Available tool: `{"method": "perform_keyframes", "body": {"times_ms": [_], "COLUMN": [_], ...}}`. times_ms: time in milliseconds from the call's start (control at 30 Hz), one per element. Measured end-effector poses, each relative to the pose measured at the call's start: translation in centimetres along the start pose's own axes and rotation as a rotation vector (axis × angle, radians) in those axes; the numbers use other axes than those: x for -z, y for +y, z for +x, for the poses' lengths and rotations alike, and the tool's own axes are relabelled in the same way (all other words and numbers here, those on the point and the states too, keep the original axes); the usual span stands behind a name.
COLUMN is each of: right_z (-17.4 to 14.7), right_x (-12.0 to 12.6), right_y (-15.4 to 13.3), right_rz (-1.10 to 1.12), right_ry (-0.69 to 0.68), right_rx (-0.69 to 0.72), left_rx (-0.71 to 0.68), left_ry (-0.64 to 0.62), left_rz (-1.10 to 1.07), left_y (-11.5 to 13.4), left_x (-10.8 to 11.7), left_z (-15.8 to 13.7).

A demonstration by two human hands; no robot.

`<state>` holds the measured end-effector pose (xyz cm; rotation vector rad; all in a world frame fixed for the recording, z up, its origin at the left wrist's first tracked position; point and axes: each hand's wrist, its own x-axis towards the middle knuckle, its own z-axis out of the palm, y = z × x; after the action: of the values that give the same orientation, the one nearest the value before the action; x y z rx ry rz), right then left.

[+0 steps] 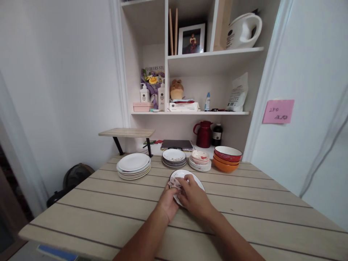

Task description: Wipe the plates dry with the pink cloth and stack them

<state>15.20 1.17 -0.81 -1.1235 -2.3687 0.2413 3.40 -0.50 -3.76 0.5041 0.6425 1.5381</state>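
Note:
A white plate with a dark rim (198, 181) is held above the near middle of the table. My left hand (168, 201) grips its left edge, thumb over the rim and fingers underneath. My right hand (194, 195) presses a crumpled pale pink cloth (174, 182) against the plate's upper left face, its fingers closed on the cloth. Part of the plate is hidden behind my right hand. Just beyond it stands a stack of dark-rimmed plates (174, 156) with a floral pattern on the top one.
On the wooden table (122, 210), white plates (133, 162) are stacked at left. Small pink bowls (200, 156) sit on little plates (200, 166), beside stacked red and orange bowls (226, 166). Behind are a small raised shelf (126, 132), a laptop-like dark slab (177, 144) and a red jug (203, 135).

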Motion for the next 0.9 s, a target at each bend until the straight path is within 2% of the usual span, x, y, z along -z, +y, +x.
{"method": "perform_keyframes", "body": {"times_ms": [233, 400, 567, 633, 733, 900], "right_z": [0.4, 1.3, 2.1, 1.8, 0.8, -0.5], "right_x": [-0.5, -0.9, 0.2, 1.1, 2.5, 2.8], "right_y": [0.4, 0.5, 3.0, 4.6, 6.2, 5.3], "right_rz": [-0.127, -0.173, -0.148, -0.155, -0.151, -0.065], "right_ry": [0.026, 0.079, 0.1, 0.051, -0.049, -0.252], "right_rx": [-0.11, -0.092, -0.226, -0.274, -0.255, -0.034], "left_rx": [0.023, 0.026, 0.02, 0.032, 0.051, 0.091], "left_ry": [-0.088, -0.111, -0.11, -0.094, -0.076, -0.107], "left_rz": [-0.014, -0.025, -0.031, -0.036, -0.063, -0.098], "left_y": [0.4, 0.4, 0.2, 0.1, 0.0, -0.1], "left_x": [-0.3, -0.3, -0.2, 0.0, 0.3, 0.5], "left_z": [-0.3, -0.1, 0.0, 0.1, 0.3, 0.5]}}
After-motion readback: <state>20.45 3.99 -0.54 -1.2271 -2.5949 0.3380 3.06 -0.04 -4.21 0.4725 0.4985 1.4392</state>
